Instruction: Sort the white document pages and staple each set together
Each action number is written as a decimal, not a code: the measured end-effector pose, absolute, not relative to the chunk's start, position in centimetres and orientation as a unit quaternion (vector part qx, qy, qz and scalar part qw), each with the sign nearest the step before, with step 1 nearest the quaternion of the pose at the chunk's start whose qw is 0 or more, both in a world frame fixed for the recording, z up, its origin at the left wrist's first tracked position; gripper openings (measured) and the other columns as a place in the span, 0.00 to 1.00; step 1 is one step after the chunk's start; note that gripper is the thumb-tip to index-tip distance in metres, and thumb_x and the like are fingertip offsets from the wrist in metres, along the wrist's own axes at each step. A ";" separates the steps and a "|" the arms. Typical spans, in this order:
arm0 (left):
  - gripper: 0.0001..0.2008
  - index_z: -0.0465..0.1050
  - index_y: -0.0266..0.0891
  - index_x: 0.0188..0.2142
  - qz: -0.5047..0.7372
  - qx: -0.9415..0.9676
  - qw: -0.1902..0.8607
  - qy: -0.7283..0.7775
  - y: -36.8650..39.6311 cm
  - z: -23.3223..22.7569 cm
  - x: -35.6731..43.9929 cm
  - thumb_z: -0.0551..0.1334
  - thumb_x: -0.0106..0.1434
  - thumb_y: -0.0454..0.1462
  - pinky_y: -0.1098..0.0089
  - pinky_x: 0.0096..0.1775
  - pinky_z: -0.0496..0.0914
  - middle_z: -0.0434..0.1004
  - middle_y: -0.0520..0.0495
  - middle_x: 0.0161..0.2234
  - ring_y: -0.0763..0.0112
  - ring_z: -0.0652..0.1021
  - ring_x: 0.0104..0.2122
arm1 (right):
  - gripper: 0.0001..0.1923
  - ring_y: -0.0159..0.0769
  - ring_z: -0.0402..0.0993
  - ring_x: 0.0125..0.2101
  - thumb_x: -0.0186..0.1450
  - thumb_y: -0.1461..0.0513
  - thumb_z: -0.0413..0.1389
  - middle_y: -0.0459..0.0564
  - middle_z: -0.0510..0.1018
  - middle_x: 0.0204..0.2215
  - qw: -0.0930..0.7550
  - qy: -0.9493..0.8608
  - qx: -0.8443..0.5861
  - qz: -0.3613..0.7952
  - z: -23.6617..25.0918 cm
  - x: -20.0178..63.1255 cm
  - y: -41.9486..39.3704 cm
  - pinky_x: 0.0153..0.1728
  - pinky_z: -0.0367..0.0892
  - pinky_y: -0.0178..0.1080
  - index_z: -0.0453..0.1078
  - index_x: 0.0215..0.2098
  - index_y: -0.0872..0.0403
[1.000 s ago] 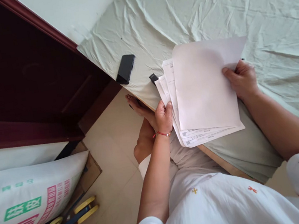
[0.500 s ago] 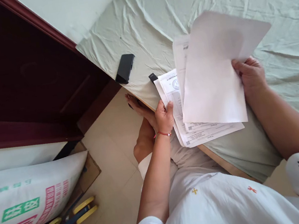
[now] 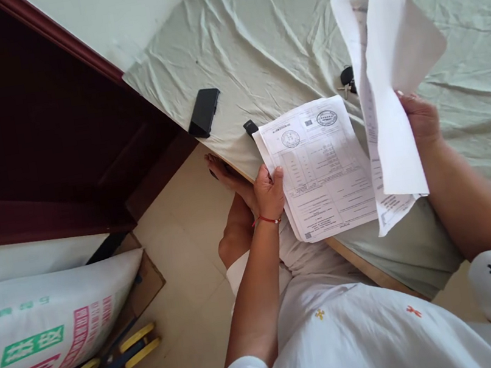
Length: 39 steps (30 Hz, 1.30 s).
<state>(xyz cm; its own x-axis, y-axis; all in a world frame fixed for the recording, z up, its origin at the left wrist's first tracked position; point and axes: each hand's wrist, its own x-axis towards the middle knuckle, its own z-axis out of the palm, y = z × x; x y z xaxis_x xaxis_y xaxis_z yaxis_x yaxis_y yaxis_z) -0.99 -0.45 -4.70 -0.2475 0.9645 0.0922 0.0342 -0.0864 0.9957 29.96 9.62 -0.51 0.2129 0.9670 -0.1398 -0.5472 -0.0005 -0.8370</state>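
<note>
Above bed (image 3: 259, 28), lifted sheets (image 3: 391, 125) stand upright.

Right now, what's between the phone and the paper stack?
Head view: a small black object at the edge of the stack, then bare sheet toward the phone.

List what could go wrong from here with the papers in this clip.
The lifted sheets are pinched at one edge only by the right hand and bow loosely; one could slip out or crease. The printed stack overhangs the bed edge, pinned only at its left edge by the left hand, so it might slide to the floor. Setting sheets down could cover the keys.
</note>
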 end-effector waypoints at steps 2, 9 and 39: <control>0.22 0.75 0.42 0.44 0.572 0.465 0.398 0.546 -0.5 -4.7 -1.0 0.67 0.68 0.57 0.67 0.45 0.77 0.84 0.47 0.41 0.67 0.82 0.39 | 0.17 0.48 0.85 0.41 0.49 0.59 0.73 0.50 0.86 0.37 0.646 -0.269 -0.435 0.567 -0.4 30.0 9.6 0.47 0.83 0.49 0.80 0.37 0.52; 0.23 0.75 0.42 0.43 0.583 0.443 0.421 0.536 -0.5 -4.5 -0.9 0.68 0.66 0.58 0.67 0.43 0.77 0.84 0.48 0.39 0.67 0.82 0.37 | 0.19 0.53 0.84 0.45 0.44 0.55 0.74 0.49 0.85 0.37 0.657 -0.335 -0.463 0.492 -0.7 29.3 9.7 0.46 0.81 0.55 0.74 0.30 0.49; 0.21 0.75 0.42 0.39 0.581 0.492 0.335 0.555 -1.1 -3.2 -0.7 0.62 0.71 0.57 0.63 0.53 0.73 0.80 0.47 0.38 0.62 0.80 0.43 | 0.20 0.36 0.75 0.32 0.52 0.52 0.74 0.45 0.82 0.34 0.576 -0.469 -0.452 0.495 -1.1 27.0 7.5 0.35 0.71 0.40 0.77 0.40 0.48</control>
<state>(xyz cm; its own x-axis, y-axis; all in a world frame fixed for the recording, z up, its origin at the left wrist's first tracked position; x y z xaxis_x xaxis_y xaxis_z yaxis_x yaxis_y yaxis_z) -0.71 -1.09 -3.18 -0.2914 0.9355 0.1998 0.1568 -0.1594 0.9747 27.02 7.53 -1.13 0.0705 0.9933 0.0920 -0.1470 0.1016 -0.9839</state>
